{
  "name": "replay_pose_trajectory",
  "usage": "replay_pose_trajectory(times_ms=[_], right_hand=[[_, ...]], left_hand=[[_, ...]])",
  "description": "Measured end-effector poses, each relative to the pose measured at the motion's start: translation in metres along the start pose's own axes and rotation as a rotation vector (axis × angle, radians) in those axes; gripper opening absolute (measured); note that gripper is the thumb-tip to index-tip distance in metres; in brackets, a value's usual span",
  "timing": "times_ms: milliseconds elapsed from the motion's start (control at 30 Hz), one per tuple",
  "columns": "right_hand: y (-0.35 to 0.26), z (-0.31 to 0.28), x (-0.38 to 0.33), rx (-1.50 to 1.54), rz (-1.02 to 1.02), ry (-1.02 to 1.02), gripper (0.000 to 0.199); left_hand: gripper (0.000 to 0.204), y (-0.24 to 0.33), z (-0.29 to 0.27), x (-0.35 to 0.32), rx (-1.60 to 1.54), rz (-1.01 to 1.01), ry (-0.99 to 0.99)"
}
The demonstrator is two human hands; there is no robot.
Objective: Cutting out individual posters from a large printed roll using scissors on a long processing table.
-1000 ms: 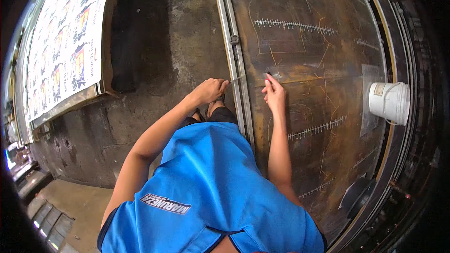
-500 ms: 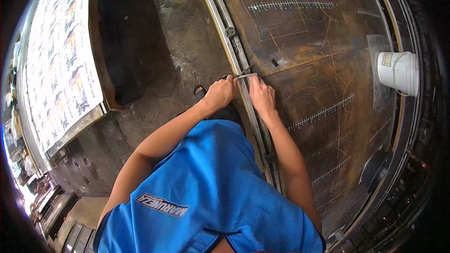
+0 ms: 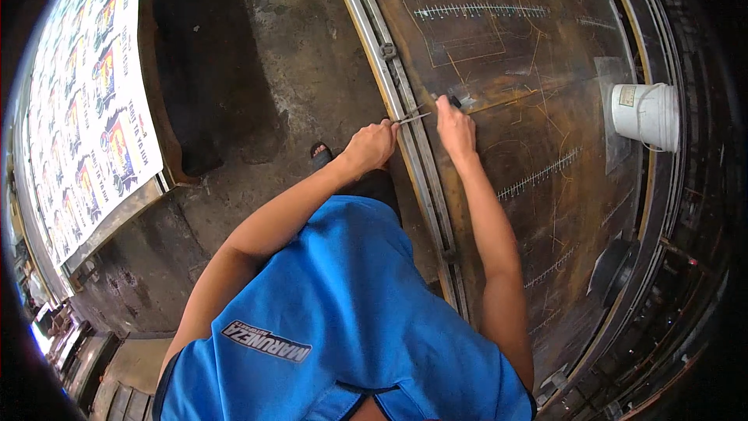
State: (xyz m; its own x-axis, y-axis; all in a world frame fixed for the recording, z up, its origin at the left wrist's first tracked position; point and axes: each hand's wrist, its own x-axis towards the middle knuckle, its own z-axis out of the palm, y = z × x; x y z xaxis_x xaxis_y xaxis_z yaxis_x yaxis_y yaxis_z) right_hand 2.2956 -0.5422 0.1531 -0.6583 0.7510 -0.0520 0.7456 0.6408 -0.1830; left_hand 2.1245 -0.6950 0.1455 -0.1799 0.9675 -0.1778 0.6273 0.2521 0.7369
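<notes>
At the near edge of the large rusty brown steel plate [image 3: 530, 140], scored with chalk lines, we held a thin grey metal tool [image 3: 411, 116] in our left hand [image 3: 372, 146], fingers closed around it, across the long grey steel rail [image 3: 405, 132]. Our right hand [image 3: 454, 126] lay flat, fingers extended, on the plate just beside the tool's tip. A white plastic bucket [image 3: 645, 114] stood well apart.

blue short-sleeved shirt [image 3: 343, 320] | white chest print | bare forearms | dark sandal [image 3: 320, 156]
</notes>
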Motion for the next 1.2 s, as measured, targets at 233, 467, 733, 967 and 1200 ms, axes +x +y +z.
replay_pose_trajectory(times_ms=[233,467,733,967,1200], right_hand=[[-0.041,-0.003,-0.034,0.090,-0.080,0.020,0.013],[-0.030,0.006,-0.028,-0.028,-0.051,0.039,0.012],[-0.035,-0.008,-0.023,0.051,0.027,-0.001,0.023],[-0.044,0.006,-0.034,0.100,-0.081,0.019,0.021],[-0.021,-0.014,0.000,0.002,-0.028,0.008,0.023]], left_hand=[[0.038,0.001,-0.003,-0.001,-0.004,-0.030,0.014],[0.035,-0.003,0.004,0.000,0.086,0.075,0.104],[0.035,-0.005,0.005,0.000,0.081,0.106,0.176],[0.038,0.003,-0.007,0.000,-0.004,-0.038,-0.045],[0.038,-0.004,-0.003,0.001,0.017,-0.005,0.015]])
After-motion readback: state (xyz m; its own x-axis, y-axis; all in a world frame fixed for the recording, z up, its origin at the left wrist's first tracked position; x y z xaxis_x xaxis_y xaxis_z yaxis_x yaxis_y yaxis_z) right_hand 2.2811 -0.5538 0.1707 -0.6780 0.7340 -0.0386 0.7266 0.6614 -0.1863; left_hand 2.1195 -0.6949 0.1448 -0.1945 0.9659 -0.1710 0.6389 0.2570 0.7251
